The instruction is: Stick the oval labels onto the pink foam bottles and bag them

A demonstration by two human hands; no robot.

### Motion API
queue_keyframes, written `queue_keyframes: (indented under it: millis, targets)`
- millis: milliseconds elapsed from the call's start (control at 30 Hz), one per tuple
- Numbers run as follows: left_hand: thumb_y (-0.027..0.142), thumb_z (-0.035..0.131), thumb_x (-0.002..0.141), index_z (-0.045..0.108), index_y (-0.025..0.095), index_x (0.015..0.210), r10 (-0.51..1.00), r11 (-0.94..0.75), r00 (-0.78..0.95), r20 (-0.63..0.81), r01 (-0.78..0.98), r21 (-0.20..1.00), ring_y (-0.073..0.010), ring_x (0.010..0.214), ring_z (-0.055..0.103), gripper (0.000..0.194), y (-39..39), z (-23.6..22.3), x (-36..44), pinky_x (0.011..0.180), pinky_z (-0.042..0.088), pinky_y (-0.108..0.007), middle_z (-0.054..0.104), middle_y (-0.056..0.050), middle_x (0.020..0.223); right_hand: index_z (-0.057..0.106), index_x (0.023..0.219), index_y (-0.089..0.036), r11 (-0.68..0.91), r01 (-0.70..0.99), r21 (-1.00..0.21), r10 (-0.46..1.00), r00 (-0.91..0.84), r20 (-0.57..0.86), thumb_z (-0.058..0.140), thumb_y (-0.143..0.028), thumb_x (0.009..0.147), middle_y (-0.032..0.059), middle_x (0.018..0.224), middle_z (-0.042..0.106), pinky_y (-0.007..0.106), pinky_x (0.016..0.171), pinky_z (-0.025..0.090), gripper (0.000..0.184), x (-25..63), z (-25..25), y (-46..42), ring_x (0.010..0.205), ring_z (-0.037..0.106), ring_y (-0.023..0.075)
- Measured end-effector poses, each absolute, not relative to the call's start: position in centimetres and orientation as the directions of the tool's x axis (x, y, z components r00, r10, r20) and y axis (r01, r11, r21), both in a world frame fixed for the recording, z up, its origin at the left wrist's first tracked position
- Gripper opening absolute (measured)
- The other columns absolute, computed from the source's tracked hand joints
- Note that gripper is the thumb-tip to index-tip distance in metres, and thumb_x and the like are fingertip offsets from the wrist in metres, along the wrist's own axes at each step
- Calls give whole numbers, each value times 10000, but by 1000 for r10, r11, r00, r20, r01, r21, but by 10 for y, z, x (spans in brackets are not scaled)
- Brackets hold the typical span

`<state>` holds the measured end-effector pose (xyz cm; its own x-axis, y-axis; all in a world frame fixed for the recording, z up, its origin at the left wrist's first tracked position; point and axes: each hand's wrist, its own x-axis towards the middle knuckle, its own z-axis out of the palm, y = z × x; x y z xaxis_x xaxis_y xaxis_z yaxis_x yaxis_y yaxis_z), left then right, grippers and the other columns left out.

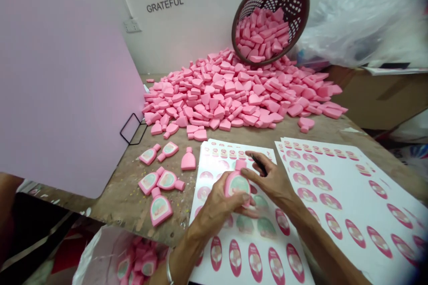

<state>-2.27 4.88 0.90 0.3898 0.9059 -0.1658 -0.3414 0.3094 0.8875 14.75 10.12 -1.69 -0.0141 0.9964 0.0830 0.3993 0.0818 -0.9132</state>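
My left hand [216, 202] is closed around a small flat pink bottle [240, 165], with a pale green oval label [238, 185] on its front. The bottle is held tilted over a white sticker sheet [212, 164]. My right hand [276, 182] grips a thin black pen-like tool [258, 164]; its exact kind is unclear. The right fingers are at the bottle's neck and upper edge. Several labelled pink bottles [161, 208] lie to the left of the sheet, beside one plain bottle [188, 159].
A large heap of plain pink bottles [217, 93] covers the table's back, under a tipped brown basket [239, 38]. More sticker sheets [344, 178] lie at right. A white bag [96, 254] with bottles hangs below left. A pink panel [67, 75] stands at left.
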Motion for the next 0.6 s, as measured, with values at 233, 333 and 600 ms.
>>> queue_keyframes:
  millis: [233, 333, 600]
  targets:
    - [419, 523, 868, 614, 201, 910, 936, 154, -350, 46, 521, 840, -269, 846, 631, 240, 76, -8, -113, 778, 479, -391, 664, -89, 826, 603, 1150, -185, 299, 762, -574, 954, -253, 160, 623, -438, 813, 115, 1133, 676, 373, 861, 495, 421, 98, -18, 205, 1019, 642, 254]
    - [360, 536, 858, 632, 180, 994, 902, 79, -324, 285, 773, 630, -322, 1061, 573, 246, 88, -17, -136, 909, 430, -471, 648, -138, 1020, 603, 1145, -193, 359, 795, -489, 931, -346, 120, 678, -388, 782, 107, 1115, 679, 382, 869, 477, 419, 51, -22, 253, 1044, 620, 273]
    - [346, 557, 837, 652, 169, 892, 931, -72, -289, 223, 455, 888, -205, 850, 606, 208, 108, -16, -131, 769, 485, -329, 662, -73, 918, 561, 1189, -164, 329, 883, -335, 929, -366, -51, 548, -365, 917, 77, 1179, 588, 417, 857, 510, 338, 15, -45, 298, 1004, 599, 191]
